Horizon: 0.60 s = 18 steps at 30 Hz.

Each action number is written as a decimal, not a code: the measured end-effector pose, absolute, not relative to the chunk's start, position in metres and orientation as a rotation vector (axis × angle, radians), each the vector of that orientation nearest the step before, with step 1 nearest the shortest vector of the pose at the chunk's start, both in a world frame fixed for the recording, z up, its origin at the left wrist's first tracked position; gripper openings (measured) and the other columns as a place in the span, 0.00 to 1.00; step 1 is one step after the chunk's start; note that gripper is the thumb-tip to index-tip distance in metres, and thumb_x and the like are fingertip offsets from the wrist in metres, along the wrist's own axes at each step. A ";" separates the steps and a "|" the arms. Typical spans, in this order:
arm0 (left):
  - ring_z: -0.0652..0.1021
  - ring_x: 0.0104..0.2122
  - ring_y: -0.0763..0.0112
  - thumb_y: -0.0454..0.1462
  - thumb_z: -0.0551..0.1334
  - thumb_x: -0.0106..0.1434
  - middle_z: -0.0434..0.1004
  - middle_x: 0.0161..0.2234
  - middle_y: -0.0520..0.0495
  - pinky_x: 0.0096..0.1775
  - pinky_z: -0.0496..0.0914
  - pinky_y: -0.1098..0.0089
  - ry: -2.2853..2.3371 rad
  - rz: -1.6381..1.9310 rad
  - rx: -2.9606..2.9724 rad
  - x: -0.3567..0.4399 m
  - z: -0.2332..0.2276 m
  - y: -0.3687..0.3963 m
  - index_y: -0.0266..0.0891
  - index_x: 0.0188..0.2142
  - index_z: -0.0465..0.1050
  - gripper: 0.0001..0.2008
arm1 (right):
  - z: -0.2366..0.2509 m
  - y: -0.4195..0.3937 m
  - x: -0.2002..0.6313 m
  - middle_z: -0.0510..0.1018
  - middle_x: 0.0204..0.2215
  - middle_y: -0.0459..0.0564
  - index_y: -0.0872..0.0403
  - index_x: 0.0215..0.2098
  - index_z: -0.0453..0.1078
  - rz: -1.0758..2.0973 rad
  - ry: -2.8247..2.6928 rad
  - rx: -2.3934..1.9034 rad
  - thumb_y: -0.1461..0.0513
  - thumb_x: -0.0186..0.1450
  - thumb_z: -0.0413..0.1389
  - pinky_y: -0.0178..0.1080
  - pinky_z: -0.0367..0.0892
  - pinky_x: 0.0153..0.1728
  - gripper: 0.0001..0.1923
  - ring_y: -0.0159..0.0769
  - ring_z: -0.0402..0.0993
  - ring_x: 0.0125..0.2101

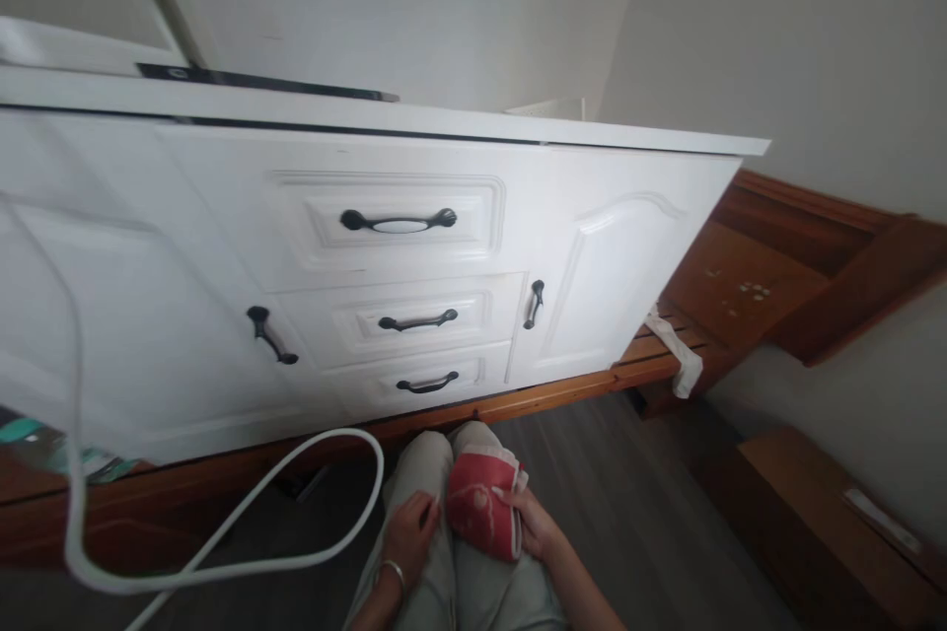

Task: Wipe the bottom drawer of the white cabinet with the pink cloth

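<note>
red cloth (480, 513) lower centre of frame, on lap | right hand (534, 525) clasps its right edge | left hand (409, 534) just left, fingers loose, empty | long axis runs top-to-bottom

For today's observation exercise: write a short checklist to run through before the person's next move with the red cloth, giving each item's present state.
1. Right hand grips the red cloth: ok.
2. Left hand free, resting on the knee: ok.
3. Cloth folded flat: not ok, it is bunched.
4. White hose clear of the legs: cannot tell.
5. Cabinet drawers shut: ok.
</note>
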<state>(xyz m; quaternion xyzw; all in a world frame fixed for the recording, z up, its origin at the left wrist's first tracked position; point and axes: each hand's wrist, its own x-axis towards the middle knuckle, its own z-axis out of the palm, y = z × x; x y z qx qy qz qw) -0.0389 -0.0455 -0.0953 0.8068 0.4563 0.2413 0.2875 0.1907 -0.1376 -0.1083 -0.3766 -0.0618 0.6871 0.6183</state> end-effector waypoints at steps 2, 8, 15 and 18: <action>0.79 0.40 0.65 0.45 0.51 0.70 0.79 0.40 0.46 0.45 0.74 0.65 1.169 0.834 2.038 -0.034 -0.079 -0.038 0.42 0.38 0.77 0.17 | -0.106 -0.132 0.192 0.85 0.39 0.59 0.61 0.50 0.72 1.629 -0.143 -0.875 0.63 0.52 0.71 0.51 0.72 0.51 0.28 0.49 0.82 0.43; 0.76 0.32 0.74 0.43 0.56 0.69 0.66 0.58 0.39 0.40 0.77 0.64 1.246 1.233 1.921 -0.008 -0.013 0.020 0.41 0.55 0.67 0.17 | -0.101 -0.121 0.195 0.84 0.41 0.62 0.61 0.49 0.74 1.771 -0.184 -0.916 0.62 0.52 0.71 0.51 0.72 0.53 0.28 0.52 0.82 0.45; 0.78 0.46 0.65 0.39 0.59 0.67 0.64 0.59 0.38 0.52 0.75 0.58 1.325 1.071 2.101 0.019 -0.007 0.066 0.42 0.59 0.61 0.22 | -0.120 -0.127 0.196 0.85 0.41 0.59 0.57 0.48 0.76 1.709 -0.124 -0.970 0.60 0.50 0.73 0.52 0.73 0.52 0.28 0.54 0.81 0.46; 0.73 0.57 0.58 0.38 0.60 0.66 0.62 0.61 0.38 0.58 0.71 0.55 1.359 1.064 2.119 0.021 -0.018 0.069 0.41 0.60 0.59 0.24 | -0.122 -0.127 0.196 0.85 0.41 0.60 0.58 0.47 0.76 1.702 -0.106 -0.963 0.61 0.50 0.72 0.52 0.73 0.52 0.27 0.53 0.81 0.46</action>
